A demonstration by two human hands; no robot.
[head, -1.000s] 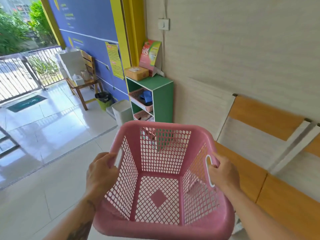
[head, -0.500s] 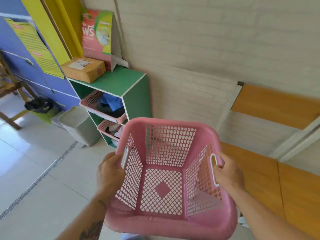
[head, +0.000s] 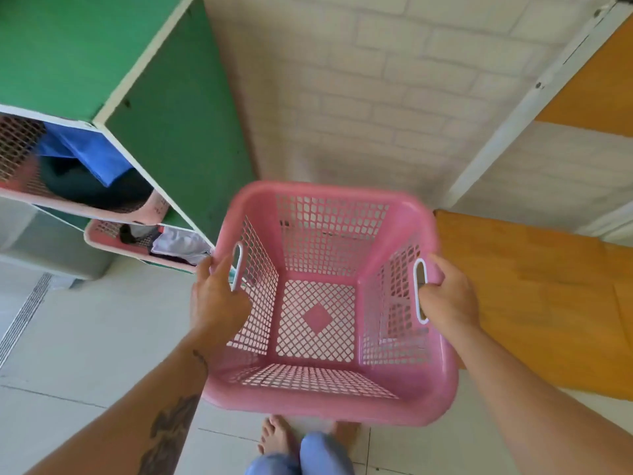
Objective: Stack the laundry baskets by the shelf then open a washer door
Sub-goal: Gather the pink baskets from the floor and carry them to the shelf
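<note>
An empty pink laundry basket (head: 318, 392) with lattice walls hangs in front of me above the floor. My left hand (head: 215, 296) grips its left rim at the white handle slot. My right hand (head: 448, 296) holds the right handle slot. The green shelf (head: 178, 132) stands close at the left, its side panel just beyond the basket's left corner. Two more pink baskets sit in the shelf: an upper one (head: 68, 207) with blue and dark clothes, a lower one (head: 102, 240) with white and dark cloth. No washer is in view.
A white brick wall (head: 359, 97) rises straight ahead. An orange wooden bench (head: 534, 303) with a white frame fills the right side. A grey bin (head: 44, 248) stands left of the shelf. My bare feet (head: 277, 437) are on the pale floor tiles below the basket.
I have walked up to the shelf and tilted my view down; shelf and wall now loom close. The basket is still carried in both hands, lower and nearer the shelf's side.
</note>
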